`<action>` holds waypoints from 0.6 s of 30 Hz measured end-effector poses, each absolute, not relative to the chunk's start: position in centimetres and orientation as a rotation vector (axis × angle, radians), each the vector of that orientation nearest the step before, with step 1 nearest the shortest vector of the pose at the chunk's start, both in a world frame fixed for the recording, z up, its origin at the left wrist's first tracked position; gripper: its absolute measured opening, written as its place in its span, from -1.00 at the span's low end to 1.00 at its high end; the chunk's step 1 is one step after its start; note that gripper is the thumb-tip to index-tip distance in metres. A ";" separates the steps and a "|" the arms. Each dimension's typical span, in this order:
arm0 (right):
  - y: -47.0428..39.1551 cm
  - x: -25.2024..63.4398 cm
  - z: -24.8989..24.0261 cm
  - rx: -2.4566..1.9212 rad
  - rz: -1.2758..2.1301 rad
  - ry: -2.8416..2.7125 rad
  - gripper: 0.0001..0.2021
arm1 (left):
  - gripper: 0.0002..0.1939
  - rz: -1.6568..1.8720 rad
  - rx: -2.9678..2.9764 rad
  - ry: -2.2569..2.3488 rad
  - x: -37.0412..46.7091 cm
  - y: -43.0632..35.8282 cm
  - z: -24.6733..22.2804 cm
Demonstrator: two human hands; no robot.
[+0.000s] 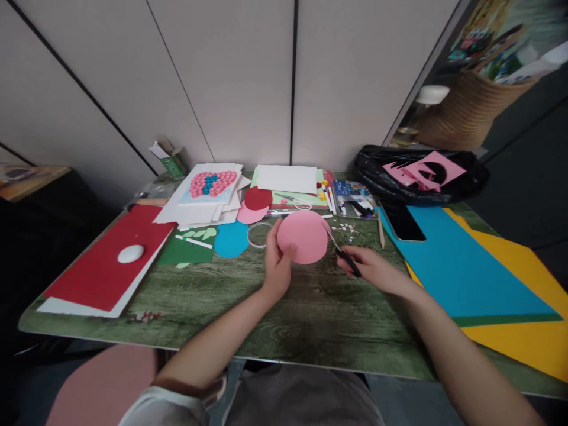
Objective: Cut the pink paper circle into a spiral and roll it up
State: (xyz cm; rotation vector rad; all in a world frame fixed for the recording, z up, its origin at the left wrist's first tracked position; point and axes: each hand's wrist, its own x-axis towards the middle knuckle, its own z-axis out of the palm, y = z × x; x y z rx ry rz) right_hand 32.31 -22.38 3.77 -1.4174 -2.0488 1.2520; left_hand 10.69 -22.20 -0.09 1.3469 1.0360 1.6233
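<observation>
A round piece of pink paper (306, 235) is held above the table by my left hand (279, 260), its thumb on the near face and its fingers behind. My right hand (361, 267) is closed round the black handles of a pair of scissors (348, 261). The scissor blades reach the right edge of the pink circle; whether paper lies between them I cannot tell. Small white and pink scraps (348, 229) lie on the table just behind the scissors. A roll of clear tape (260, 235) and a blue paper circle (231, 239) are left of my left hand.
Red sheets (97, 254) with a white oval object (131, 254) lie left. A heart picture (210, 186) tops white sheets. Blue paper (452, 266), yellow paper (523, 343) and a phone (403, 221) lie right. A black bag (377, 171) stands behind, near spare scissors (303, 202) and a pencil (381, 229).
</observation>
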 end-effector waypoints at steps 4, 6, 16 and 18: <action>-22.3 32.4 3.8 -1.407 1.238 -2.073 -0.64 | -0.45 1.648 1.325 1.022 10.6 -22.2 -0.1; -22.3 32.4 3.8 -1.403 1.234 -2.081 -0.64 | -0.46 1.656 1.318 1.025 10.6 -22.1 0.0; -22.3 32.5 4.1 -1.400 1.249 -2.081 -0.66 | -0.46 1.659 1.320 1.105 10.5 -22.1 0.4; -22.4 32.4 4.0 -1.410 1.259 -2.075 -0.66 | -0.47 1.654 1.334 1.116 10.5 -22.1 0.3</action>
